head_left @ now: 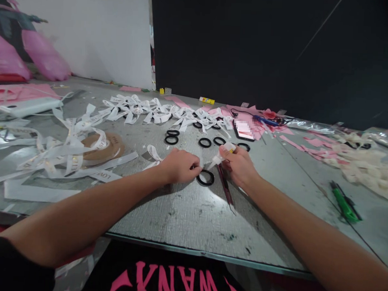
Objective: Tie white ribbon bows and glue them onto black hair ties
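My left hand (179, 165) rests on the table with its fingers pinched on the left edge of a black elastic ring (205, 178). My right hand (240, 164) is closed round a small white glue bottle (222, 155), whose nozzle points down toward the ring. A dark red pen-like stick (226, 187) lies under my right hand. Several more black rings (205, 142) lie just beyond. A row of white ribbon bows (163, 112) stretches across the back of the table.
A tangle of white printed ribbon (68, 150) and a brown ribbon spool (105, 147) lie at left. A green cutter (345, 202) lies at right, near white fluffy material (373, 168). Pink scraps and a phone (244, 129) sit behind. The table edge (189, 250) is close.
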Demonstrator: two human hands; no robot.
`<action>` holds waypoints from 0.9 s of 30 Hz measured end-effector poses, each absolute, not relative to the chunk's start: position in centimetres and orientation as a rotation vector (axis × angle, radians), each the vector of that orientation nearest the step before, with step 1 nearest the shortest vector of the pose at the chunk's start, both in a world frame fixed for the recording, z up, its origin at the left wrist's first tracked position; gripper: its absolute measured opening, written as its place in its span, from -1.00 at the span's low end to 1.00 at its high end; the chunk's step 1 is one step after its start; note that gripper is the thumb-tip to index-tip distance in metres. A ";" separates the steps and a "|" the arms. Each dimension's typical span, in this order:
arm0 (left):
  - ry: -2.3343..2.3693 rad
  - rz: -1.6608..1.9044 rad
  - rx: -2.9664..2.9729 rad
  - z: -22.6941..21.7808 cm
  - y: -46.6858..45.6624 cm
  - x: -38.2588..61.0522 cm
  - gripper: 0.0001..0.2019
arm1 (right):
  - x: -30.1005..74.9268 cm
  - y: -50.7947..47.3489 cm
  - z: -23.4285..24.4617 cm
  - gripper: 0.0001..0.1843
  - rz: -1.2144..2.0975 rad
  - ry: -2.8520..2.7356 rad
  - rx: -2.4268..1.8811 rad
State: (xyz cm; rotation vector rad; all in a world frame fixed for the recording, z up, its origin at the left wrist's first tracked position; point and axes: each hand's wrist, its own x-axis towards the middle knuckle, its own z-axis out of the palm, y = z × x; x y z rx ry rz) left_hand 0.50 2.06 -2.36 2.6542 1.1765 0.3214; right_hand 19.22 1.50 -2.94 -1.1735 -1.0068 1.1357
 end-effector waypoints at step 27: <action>1.181 0.339 2.627 -2.3 2.0 0.6 -0.76 | 19.5 1.6 -3.5 -0.52 1.037 -1.104 -1.233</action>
